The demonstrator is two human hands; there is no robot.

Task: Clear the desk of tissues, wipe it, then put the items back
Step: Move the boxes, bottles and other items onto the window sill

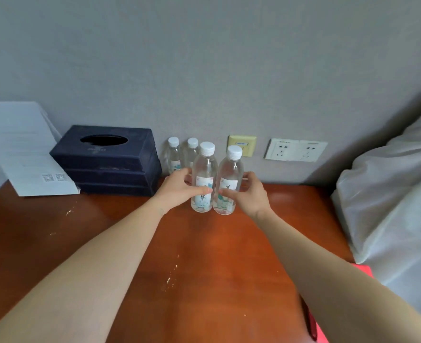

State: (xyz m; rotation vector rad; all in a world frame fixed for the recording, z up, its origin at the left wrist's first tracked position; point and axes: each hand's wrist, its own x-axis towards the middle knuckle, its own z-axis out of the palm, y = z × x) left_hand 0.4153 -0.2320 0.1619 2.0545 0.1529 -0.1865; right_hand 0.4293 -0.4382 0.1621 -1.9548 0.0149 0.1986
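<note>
At centre frame, the left hand (179, 191) grips one bottle (204, 169) and the right hand (250, 194) grips its neighbour (231, 172), both upright above the desk (204, 263). Set them down gently, without knocking the back pair (182, 154).

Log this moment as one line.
left hand: grips left bottle | right hand: grips right bottle | state: both upright, side by side
</note>
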